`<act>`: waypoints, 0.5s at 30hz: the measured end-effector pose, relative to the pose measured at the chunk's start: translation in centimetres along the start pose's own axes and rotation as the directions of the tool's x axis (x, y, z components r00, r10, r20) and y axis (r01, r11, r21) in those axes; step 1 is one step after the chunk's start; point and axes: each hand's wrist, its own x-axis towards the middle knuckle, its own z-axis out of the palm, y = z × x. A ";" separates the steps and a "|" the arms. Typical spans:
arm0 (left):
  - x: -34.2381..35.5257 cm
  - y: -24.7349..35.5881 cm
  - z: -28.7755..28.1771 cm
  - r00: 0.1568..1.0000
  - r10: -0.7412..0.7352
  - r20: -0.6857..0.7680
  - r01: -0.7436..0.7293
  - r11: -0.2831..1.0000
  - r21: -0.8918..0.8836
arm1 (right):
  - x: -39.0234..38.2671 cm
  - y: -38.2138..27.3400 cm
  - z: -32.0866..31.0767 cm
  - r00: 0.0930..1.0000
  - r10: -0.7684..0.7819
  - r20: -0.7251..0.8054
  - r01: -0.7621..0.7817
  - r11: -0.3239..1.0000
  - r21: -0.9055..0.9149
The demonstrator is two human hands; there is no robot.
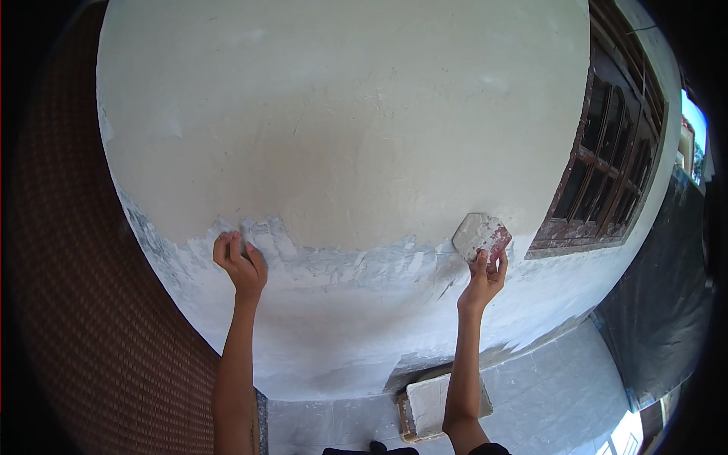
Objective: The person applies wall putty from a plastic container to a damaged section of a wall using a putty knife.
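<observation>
In front of me is a wall (364,152), cream above and rough white and grey lower down. My left hand (241,265) is up at the ragged line between the two coats, its fingers curled close to the surface. Whatever it may hold is hidden or too small to name. Farther right, my right hand (485,284) grips the lower edge of a flat, many-sided plate (478,231) smeared with off-white paste, with reddish patches showing through. The plate is raised before the wall, left of the window; I cannot tell whether it touches.
A dark brown wooden window (607,167) is set in the wall at right. Below, partly behind my right forearm, a whitish tray-like container (426,402) sits on the grey tiled floor (542,387). Brown woven screening (98,265) runs along the left, and a dark sheet (660,280) hangs at right.
</observation>
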 end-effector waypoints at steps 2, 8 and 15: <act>-0.1 0.0 0.2 1.000 0.003 -0.003 -0.003 1.000 -0.004 | -0.9 -0.3 0.1 0.994 0.038 -0.101 -0.028 0.994 0.107; -0.1 0.1 0.4 1.000 -0.007 -0.006 0.007 1.000 -0.007 | -4.0 0.5 5.3 0.965 0.028 0.260 -0.029 1.000 -0.001; -0.9 -0.5 0.2 1.000 -0.007 -0.011 0.007 1.000 0.002 | -0.3 1.5 -1.3 0.990 0.072 -0.120 -0.072 0.997 -0.003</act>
